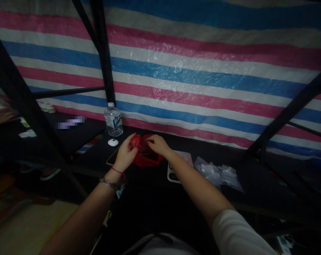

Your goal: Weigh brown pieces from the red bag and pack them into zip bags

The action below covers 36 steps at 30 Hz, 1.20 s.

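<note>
A red plastic bag [148, 162] sits on the dark table in front of me, its mouth open, with dark contents inside too dim to name. My left hand [125, 152] grips the bag's left rim between thumb and fingers. At the right side of the opening, my right hand [158, 144] has its fingers bent down over the bag's mouth. The fingertips are partly hidden, so whatever they pinch cannot be made out. Just right of the bag lies a pale tray-like item with dark round spots [172, 177], partly covered by my right forearm.
Clear plastic bags [219, 174] lie to the right. A clear bottle [114, 122] and a white oval object [112, 142] stand behind my left hand. A phone-like slab [112, 158] lies beside it. Black metal posts [103, 53] frame the table; another person's hand [2, 115] is at far left.
</note>
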### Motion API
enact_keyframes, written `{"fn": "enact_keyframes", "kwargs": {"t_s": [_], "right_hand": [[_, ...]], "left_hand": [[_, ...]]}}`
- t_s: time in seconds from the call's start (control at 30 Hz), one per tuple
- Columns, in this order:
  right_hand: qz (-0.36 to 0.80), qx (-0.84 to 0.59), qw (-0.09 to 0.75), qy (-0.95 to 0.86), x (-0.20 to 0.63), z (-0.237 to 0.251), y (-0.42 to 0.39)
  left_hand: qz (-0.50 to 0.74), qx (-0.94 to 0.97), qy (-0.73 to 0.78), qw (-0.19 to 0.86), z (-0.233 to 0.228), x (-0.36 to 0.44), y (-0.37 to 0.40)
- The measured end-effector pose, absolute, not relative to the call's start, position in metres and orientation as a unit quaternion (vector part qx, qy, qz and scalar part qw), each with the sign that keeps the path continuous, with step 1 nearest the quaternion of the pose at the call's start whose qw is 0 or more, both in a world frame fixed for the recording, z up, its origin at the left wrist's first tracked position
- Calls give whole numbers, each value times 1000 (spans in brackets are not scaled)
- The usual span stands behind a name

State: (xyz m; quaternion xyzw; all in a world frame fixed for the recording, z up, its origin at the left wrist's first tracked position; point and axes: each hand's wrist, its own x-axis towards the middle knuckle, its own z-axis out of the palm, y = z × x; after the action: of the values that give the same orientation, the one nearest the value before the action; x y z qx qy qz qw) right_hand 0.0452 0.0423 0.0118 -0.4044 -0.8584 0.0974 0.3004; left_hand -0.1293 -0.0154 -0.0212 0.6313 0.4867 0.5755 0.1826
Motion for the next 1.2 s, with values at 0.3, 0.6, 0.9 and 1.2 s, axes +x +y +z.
{"fn": "enact_keyframes", "kwargs": {"t_s": [0.3,0.6,0.9,1.2], "right_hand": [[128,-417,318,-842,47,21,53],[99,-424,321,-841,47,24,51],[85,-416,356,-832,50,23,40],[243,-465,468,-711,73,18,40]], "left_hand": [[583,636,471,185,-21,-130,-15],[587,633,473,177,-23,-131,-13],[586,619,474,219,-28,-128,-12],[585,601,544,32,-14,-126,-27]]}}
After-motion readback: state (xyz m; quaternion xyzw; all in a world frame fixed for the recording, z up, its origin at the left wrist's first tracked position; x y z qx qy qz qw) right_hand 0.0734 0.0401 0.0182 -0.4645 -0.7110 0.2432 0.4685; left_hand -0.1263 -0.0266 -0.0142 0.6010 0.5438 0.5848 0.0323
